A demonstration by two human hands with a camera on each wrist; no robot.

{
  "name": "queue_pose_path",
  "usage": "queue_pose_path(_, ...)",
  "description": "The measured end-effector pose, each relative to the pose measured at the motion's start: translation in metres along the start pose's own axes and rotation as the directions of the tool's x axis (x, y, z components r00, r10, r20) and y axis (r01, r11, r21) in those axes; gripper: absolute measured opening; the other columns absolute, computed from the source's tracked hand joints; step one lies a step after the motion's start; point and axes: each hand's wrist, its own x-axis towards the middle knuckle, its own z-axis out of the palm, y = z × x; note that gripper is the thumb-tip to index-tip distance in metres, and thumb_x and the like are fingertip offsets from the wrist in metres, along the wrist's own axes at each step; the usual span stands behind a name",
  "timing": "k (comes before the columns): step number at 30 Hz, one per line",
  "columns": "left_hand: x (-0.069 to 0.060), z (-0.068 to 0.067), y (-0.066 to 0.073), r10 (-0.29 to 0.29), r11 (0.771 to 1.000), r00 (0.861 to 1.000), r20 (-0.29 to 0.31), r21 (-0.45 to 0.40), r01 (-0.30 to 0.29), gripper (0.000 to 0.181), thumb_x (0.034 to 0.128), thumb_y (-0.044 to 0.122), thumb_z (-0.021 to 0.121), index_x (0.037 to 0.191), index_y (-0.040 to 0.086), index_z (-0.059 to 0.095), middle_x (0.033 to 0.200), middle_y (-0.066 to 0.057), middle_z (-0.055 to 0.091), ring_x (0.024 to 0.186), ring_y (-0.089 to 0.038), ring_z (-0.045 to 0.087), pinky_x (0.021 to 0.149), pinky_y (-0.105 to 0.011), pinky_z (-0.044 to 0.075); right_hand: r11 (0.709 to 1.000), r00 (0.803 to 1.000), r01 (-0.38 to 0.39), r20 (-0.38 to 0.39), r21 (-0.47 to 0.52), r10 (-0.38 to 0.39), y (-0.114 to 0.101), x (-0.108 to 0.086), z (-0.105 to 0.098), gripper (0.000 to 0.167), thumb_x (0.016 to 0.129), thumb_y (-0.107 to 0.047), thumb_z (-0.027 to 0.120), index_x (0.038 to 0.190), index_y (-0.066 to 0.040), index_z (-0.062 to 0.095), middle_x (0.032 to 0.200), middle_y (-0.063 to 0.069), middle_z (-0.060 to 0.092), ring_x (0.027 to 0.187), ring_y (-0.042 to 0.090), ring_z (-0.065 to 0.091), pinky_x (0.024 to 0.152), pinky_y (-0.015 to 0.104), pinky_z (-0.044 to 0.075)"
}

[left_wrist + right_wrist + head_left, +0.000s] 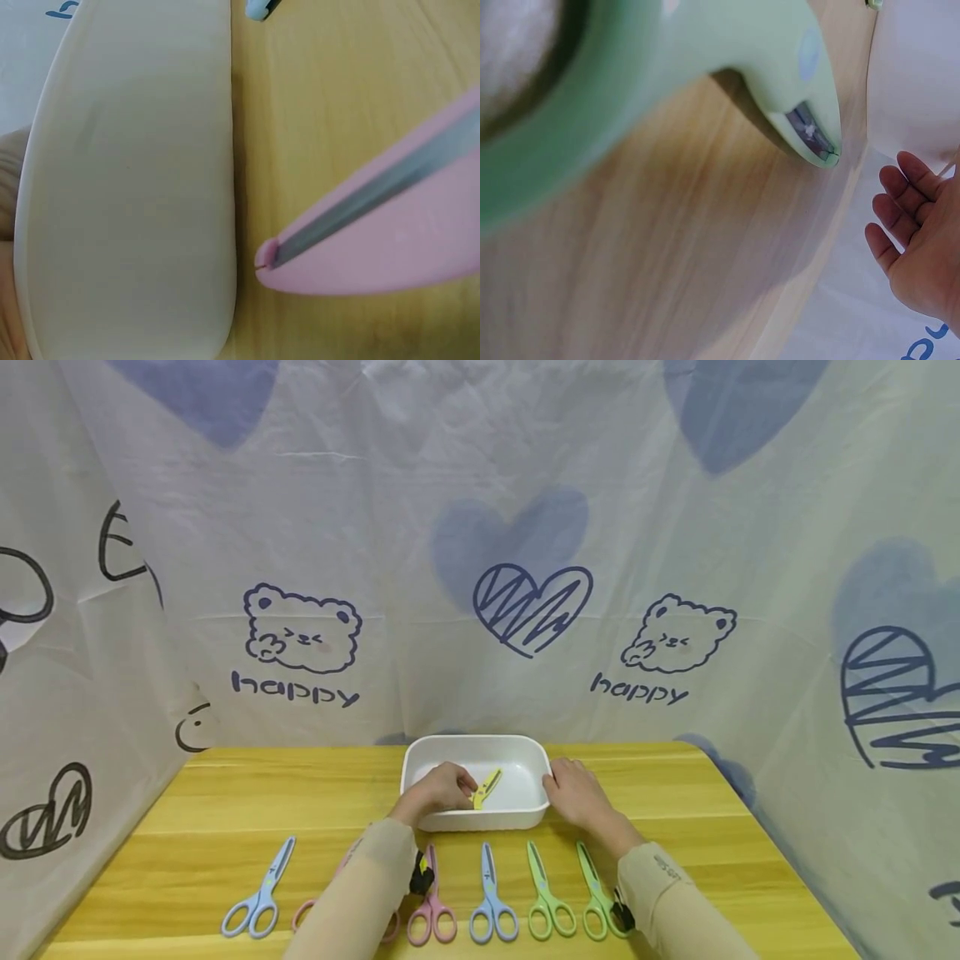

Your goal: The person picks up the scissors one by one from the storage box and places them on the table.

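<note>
A white tray (480,819) stands at the back of the wooden table. My left hand (444,787) reaches over its front wall and holds yellow scissors (489,785) inside it; the blades point up and right, the handles hidden by the hand. At the tray's right end, my right hand (577,789) grips the rim, its loosely curled fingers (896,214) outside the wall. Under my left forearm are pink scissors (375,225), partly covered. Green scissors (780,45) lie close beneath my right wrist.
A row of scissors lies in front of the tray: blue scissors (262,893) at the left, pink scissors (431,902), blue scissors (491,897) and green scissors (547,893) further right. A printed cloth (420,610) hangs behind the table and at both sides.
</note>
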Motion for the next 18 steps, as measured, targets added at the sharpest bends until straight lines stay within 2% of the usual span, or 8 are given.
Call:
queue_pose_path(7,0.0002,-0.0008,0.0022,-0.009,1.000,1.000,0.011,0.010,0.009,0.025,0.0779,-0.004,0.078,0.103,-0.002,0.076,0.082,-0.001,0.064,0.076,-0.012,0.055,0.071,-0.023,0.046,1.000,1.000,-0.002,0.004,0.002,0.002,-0.0005,-0.0008,-0.0009,0.036,0.107,-0.024,0.046,0.125,0.002,0.063,0.121,0.015,0.065,0.113,0.035,0.055,0.104,0.055,0.043)
queue_pose_path(13,0.0004,-0.0014,0.0027,-0.003,0.999,1.000,0.009,0.033,0.003,0.026,0.0783,-0.002,0.081,0.104,-0.002,0.077,0.086,-0.002,0.067,0.081,-0.012,0.057,0.077,-0.024,0.050,1.000,1.000,0.001,-0.004,0.002,-0.001,0.0003,-0.0005,-0.0003,0.035,0.107,-0.024,0.046,0.124,0.002,0.063,0.119,0.015,0.065,0.112,0.035,0.055,0.103,0.055,0.044)
queue_pose_path(18,-0.0002,-0.0007,0.0016,-0.001,1.000,1.000,0.005,0.012,0.001,0.028,0.0774,-0.002,0.080,0.105,-0.003,0.076,0.089,-0.003,0.068,0.082,-0.013,0.058,0.078,-0.025,0.051,1.000,1.000,0.003,-0.006,0.006,-0.003,0.0006,-0.0002,0.0003,0.036,0.107,-0.025,0.047,0.124,0.002,0.063,0.120,0.015,0.065,0.113,0.035,0.055,0.103,0.055,0.043)
